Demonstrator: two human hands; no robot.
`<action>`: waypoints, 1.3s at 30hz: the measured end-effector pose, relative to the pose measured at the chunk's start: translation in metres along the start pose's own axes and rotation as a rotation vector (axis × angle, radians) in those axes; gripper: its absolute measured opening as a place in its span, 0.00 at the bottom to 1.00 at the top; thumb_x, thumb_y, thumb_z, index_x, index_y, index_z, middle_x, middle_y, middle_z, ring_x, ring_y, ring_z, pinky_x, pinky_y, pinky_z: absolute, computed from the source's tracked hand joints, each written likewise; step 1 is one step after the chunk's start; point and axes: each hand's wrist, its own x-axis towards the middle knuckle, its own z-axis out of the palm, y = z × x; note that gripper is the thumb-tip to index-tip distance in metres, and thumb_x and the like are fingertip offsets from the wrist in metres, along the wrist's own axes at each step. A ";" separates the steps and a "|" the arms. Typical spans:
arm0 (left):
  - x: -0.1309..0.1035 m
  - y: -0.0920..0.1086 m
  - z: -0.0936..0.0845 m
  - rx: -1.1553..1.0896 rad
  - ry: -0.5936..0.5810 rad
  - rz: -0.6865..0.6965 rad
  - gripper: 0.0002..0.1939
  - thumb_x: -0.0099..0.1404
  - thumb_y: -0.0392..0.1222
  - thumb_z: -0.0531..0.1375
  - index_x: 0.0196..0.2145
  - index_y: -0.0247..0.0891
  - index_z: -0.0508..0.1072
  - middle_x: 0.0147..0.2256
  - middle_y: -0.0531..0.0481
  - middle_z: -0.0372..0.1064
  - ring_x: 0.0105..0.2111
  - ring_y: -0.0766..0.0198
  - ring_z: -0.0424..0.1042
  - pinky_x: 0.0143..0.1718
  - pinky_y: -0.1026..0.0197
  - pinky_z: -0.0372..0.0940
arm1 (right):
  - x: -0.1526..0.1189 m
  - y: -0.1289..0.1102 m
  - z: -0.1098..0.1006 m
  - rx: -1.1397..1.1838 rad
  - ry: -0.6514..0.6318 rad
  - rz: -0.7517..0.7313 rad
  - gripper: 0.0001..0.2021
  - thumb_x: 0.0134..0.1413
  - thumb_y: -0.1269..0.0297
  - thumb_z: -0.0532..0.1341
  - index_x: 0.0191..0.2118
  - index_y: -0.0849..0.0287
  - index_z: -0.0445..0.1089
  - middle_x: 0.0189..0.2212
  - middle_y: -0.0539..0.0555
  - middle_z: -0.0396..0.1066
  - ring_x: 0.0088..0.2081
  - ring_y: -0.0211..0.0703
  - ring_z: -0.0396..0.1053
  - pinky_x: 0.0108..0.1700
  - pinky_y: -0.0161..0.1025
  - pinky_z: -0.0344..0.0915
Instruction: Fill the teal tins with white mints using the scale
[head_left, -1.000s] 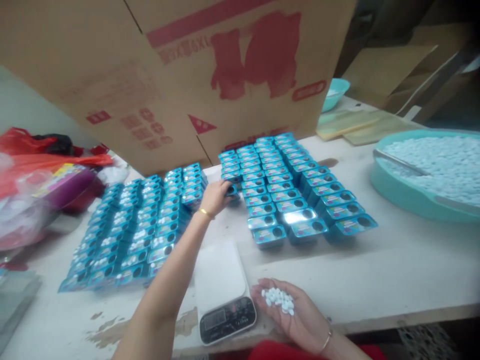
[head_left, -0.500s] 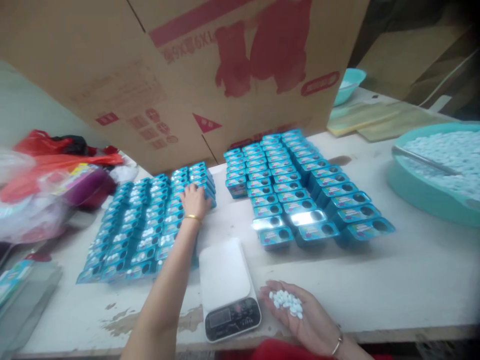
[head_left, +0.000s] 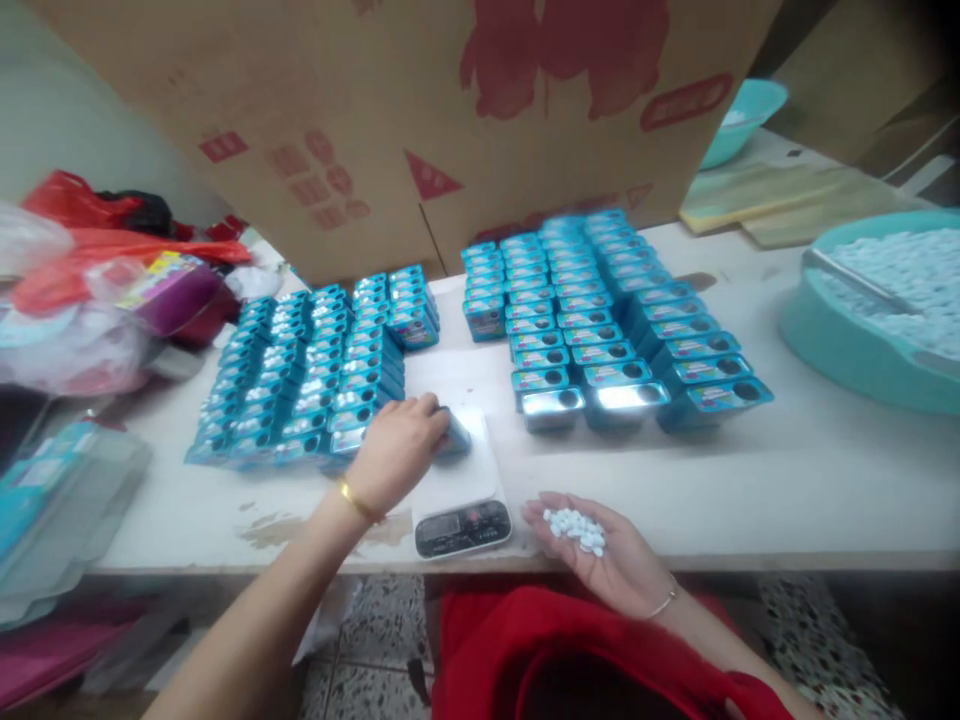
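Fingers (head_left: 427, 415) of the left hand (head_left: 397, 450) wrap a blue tin (head_left: 454, 435) on the scale (head_left: 461, 490).

small tin (head_left: 453, 434): bright blue, held at the scale by the left hand (head_left: 395, 453)
left wrist bangle (head_left: 355, 500): gold
scale (head_left: 457, 480): white platform, black display panel
tablets (head_left: 576, 528): white, in the palm of the right hand (head_left: 600, 550)
right wrist bangle (head_left: 661, 603): thin, silvery
rows of tins (head_left: 600, 310): blue with pale labels and dark round windows; two at the front show shiny silver tops
tub (head_left: 855, 350): turquoise, filled with white pieces
cardboard box (head_left: 420, 120): brown with red printing
table (head_left: 750, 480): off-white, brown worn patches
garment (head_left: 540, 640): red
bags (head_left: 82, 260): red and clear plastic
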 end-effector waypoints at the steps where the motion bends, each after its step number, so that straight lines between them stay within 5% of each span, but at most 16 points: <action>1: -0.005 0.006 0.002 -0.004 -0.018 0.014 0.09 0.66 0.43 0.52 0.32 0.38 0.69 0.35 0.47 0.65 0.34 0.57 0.67 0.34 0.57 0.58 | -0.001 0.002 0.000 0.000 -0.005 0.000 0.11 0.58 0.73 0.54 0.39 0.76 0.71 0.42 0.71 0.73 0.50 0.57 0.68 0.44 0.40 0.73; 5: -0.013 0.015 0.009 -0.015 0.003 0.014 0.07 0.66 0.41 0.52 0.33 0.37 0.68 0.35 0.46 0.66 0.35 0.57 0.67 0.35 0.55 0.59 | -0.006 0.008 -0.002 -0.001 -0.032 -0.003 0.11 0.58 0.74 0.53 0.40 0.77 0.70 0.42 0.72 0.72 0.51 0.58 0.67 0.45 0.41 0.72; 9: -0.026 0.034 0.002 -0.108 0.226 -0.028 0.08 0.63 0.42 0.56 0.38 0.34 0.66 0.47 0.39 0.63 0.43 0.52 0.64 0.41 0.52 0.60 | -0.007 0.011 -0.005 -0.013 -0.050 0.006 0.12 0.59 0.73 0.52 0.41 0.76 0.70 0.43 0.71 0.72 0.51 0.57 0.68 0.45 0.41 0.72; 11: -0.035 0.061 0.004 -0.252 0.269 0.003 0.08 0.64 0.42 0.55 0.38 0.34 0.65 0.44 0.41 0.64 0.41 0.55 0.63 0.39 0.54 0.61 | -0.006 0.013 -0.007 -0.021 -0.066 0.005 0.13 0.60 0.73 0.51 0.41 0.75 0.70 0.42 0.68 0.73 0.48 0.53 0.71 0.44 0.41 0.72; 14: -0.043 0.112 0.022 -0.508 0.179 0.183 0.07 0.65 0.39 0.52 0.41 0.36 0.64 0.36 0.47 0.64 0.35 0.62 0.63 0.35 0.60 0.62 | -0.005 0.015 -0.010 -0.011 -0.067 -0.009 0.12 0.60 0.74 0.51 0.37 0.70 0.71 0.33 0.60 0.76 0.35 0.43 0.75 0.37 0.37 0.74; 19: -0.041 0.163 0.058 -0.576 0.100 0.102 0.06 0.65 0.36 0.51 0.40 0.37 0.63 0.36 0.48 0.62 0.35 0.62 0.63 0.32 0.62 0.63 | -0.006 0.017 -0.010 0.039 0.057 0.069 0.12 0.60 0.75 0.51 0.33 0.67 0.71 0.28 0.55 0.76 0.29 0.37 0.75 0.34 0.32 0.72; 28: -0.044 0.158 0.062 -0.618 0.080 0.017 0.05 0.65 0.36 0.51 0.38 0.37 0.64 0.35 0.48 0.61 0.34 0.63 0.63 0.31 0.63 0.64 | -0.008 0.020 0.004 0.023 0.116 0.070 0.14 0.62 0.74 0.49 0.33 0.67 0.71 0.27 0.54 0.75 0.29 0.37 0.74 0.33 0.32 0.72; 39: -0.044 0.142 0.072 -0.675 0.312 0.130 0.09 0.67 0.35 0.47 0.35 0.36 0.66 0.35 0.46 0.64 0.36 0.63 0.63 0.36 0.61 0.64 | 0.005 0.020 0.004 0.010 0.026 0.044 0.11 0.58 0.75 0.52 0.34 0.65 0.71 0.28 0.52 0.75 0.30 0.35 0.73 0.36 0.30 0.71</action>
